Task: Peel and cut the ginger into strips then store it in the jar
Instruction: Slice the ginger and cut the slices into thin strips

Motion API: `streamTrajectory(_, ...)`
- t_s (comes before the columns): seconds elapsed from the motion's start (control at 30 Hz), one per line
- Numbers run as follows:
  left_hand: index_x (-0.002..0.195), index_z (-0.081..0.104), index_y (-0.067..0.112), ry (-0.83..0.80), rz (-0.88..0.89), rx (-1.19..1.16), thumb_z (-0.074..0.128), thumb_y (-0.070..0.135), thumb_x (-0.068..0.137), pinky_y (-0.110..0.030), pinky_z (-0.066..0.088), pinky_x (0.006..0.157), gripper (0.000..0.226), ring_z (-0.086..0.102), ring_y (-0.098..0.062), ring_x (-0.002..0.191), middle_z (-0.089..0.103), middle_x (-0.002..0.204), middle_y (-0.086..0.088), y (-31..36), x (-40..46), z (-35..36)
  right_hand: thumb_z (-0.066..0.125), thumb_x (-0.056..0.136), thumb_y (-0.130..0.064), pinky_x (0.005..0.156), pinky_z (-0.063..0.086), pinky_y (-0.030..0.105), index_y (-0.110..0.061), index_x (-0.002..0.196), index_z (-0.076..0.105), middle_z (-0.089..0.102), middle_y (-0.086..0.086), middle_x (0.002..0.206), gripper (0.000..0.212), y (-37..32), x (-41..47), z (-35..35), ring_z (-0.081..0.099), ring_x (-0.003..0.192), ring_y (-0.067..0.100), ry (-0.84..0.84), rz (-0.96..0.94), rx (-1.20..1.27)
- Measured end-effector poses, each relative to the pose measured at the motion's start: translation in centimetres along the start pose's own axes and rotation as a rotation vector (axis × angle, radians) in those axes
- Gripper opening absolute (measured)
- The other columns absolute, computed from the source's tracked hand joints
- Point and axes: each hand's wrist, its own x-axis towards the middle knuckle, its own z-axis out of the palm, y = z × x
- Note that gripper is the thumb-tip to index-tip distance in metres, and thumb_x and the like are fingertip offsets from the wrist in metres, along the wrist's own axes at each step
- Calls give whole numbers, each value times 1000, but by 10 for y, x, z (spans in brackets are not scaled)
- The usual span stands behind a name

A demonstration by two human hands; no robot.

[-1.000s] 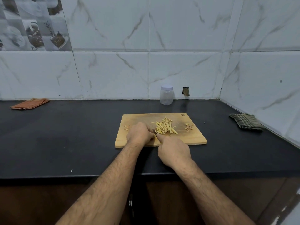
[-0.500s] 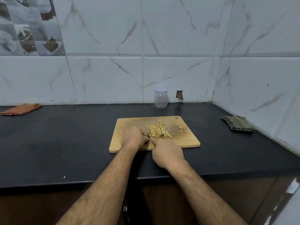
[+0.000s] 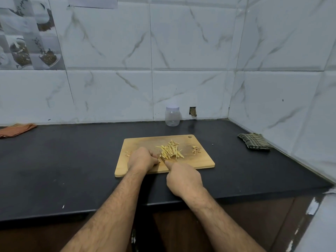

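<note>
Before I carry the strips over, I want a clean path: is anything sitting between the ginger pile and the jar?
Nothing visible blocks it. Between the pale yellow ginger strips on the wooden cutting board and the clear plastic jar by the wall lies only bare black countertop. The jar's white lid is on, though.

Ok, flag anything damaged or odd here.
The wall has a broken hole just right of the jar, low by the counter. Nothing else stands out.

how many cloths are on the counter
2: an orange cloth at the far left by the wall, and a checked cloth at the right by the side wall. None seem hidden.
</note>
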Motion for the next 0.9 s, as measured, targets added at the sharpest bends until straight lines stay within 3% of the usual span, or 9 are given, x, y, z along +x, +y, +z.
streamTrajectory(0.37, 64, 66, 27, 5, 7, -12, 77, 30, 84, -25, 36, 53, 23, 59, -12, 75, 66, 76, 9, -1, -1, 0, 43, 98, -15, 92, 47, 34, -38, 151, 39, 59, -1, 136, 58, -3, 7, 8, 56, 121, 21, 54, 19, 98)
streamTrajectory(0.9, 67, 68, 26, 9, -6, -17, 75, 31, 84, -26, 36, 56, 19, 62, -16, 82, 71, 84, 6, -3, 2, 2, 44, 97, -13, 88, 47, 35, -37, 147, 42, 62, 3, 129, 55, -10, 7, 9, 58, 117, 24, 28, -3, 47)
